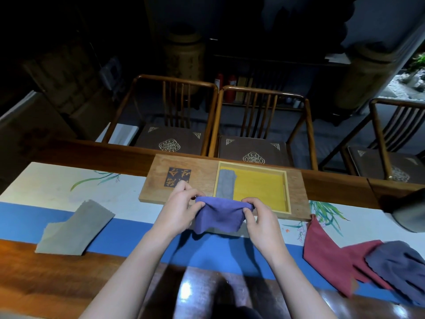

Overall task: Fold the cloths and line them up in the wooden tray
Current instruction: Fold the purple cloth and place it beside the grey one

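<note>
Both hands hold a purple cloth (219, 214) up just in front of the near edge of the wooden tray (286, 192). The left hand (181, 209) pinches the cloth's upper left corner and the right hand (258, 217) pinches its upper right corner, each grip clamped on the fabric with thumb toward the person and fingers curled behind. The cloth's top edge stretches between the two grips, and the rest hangs below them in a loose, uneven flap. Its lower hem is wavy and blurred, so the fold state is hard to make out, and whether the hem touches the surface (46, 277) cannot be told. Inside the tray, a folded grey cloth (226, 183) lies along the left wall on the yellow lining. The tray is set into the right part of a wooden board (161, 180) bearing a dark square stamp whose characters are too blurred to read. Well to the left of the tray, a tan cloth (73, 229) lies folded over on the blue-and-white runner (128, 231). To the right of the tray, a red cloth (326, 249) lies spread out with a blue-grey cloth (397, 263) crumpled on its far end, partly cut off by the frame edge.
</note>
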